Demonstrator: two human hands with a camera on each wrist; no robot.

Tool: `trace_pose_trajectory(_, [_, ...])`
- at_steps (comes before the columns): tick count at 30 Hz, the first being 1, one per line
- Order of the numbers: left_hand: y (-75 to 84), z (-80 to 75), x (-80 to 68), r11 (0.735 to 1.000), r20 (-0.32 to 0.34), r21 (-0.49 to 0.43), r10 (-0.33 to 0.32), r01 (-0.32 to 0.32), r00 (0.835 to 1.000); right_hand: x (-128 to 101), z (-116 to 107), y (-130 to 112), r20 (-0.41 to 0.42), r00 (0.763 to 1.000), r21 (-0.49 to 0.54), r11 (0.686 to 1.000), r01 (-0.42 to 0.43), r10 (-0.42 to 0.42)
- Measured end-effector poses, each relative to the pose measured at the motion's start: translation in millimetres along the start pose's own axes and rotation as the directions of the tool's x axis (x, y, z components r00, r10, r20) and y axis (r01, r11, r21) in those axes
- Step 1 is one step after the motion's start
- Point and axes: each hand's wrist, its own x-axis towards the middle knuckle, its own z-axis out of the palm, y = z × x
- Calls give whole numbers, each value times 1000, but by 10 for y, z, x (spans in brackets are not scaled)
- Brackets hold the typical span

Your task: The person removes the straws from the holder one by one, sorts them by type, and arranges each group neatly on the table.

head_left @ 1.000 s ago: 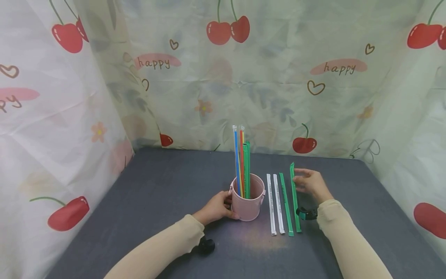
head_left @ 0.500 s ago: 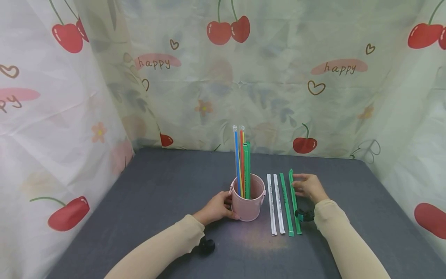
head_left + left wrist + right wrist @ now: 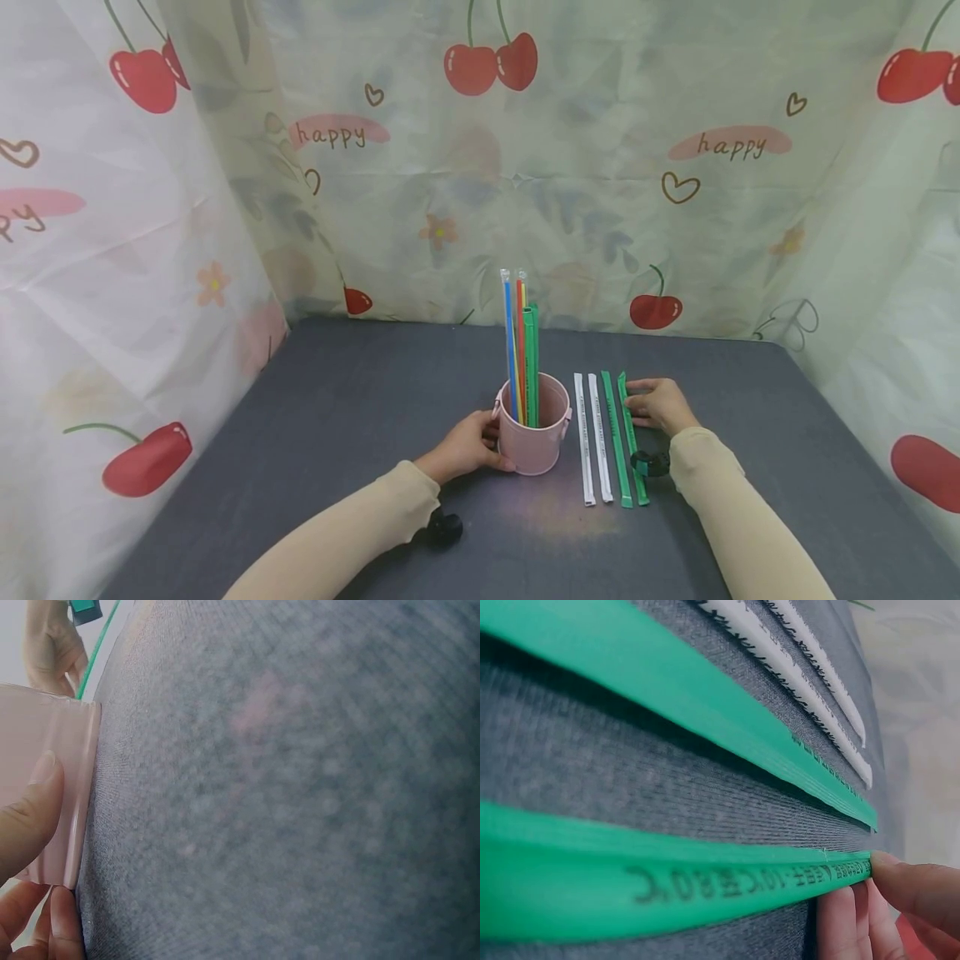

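My left hand (image 3: 463, 448) grips the pink bucket (image 3: 529, 454) from its left side, the thumb (image 3: 37, 802) across its wall in the left wrist view. Several wrapped straws (image 3: 525, 358), blue, red, yellow and green, stand upright in the bucket. To its right, my right hand (image 3: 662, 404) pinches the upper part of a green-wrapped straw (image 3: 705, 885) between thumb and fingers. That straw lies at a slight slant beside another green-wrapped straw (image 3: 617, 442), the two apart at their lower ends.
Two white-wrapped straws (image 3: 583, 442) lie side by side between the bucket and the green ones. The dark table (image 3: 360, 400) is bounded by a cherry-print curtain (image 3: 517, 208) at the back and sides. Each wrist wears a black strap device (image 3: 651, 463).
My right hand has brought the pinched green straw's upper end down and left, closer to the other green straw. The left hand and the bucket have stayed in place.
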Motion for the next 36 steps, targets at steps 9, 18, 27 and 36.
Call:
trace_pose_trajectory(9, [2,-4,-3,1000,-7,1,-15,15,1000,48,29,-1,-13,1000,-22,999,-27,27])
trace_pose_trajectory(18, [-14,-1,3,1000,-3,0,-8,8,1000,21,43,-26,-13,1000,-40,999,-24,23])
trace_pose_trajectory(27, [2,4,-5,1000,-3,7,17,-17,1000,16,42,-13,-2,1000,-55,998,-25,25])
trace_pose_trajectory(36, [2,7,-2,1000,0,16,27,-27,1000,25,40,-18,-14,999,-61,997,-47,46])
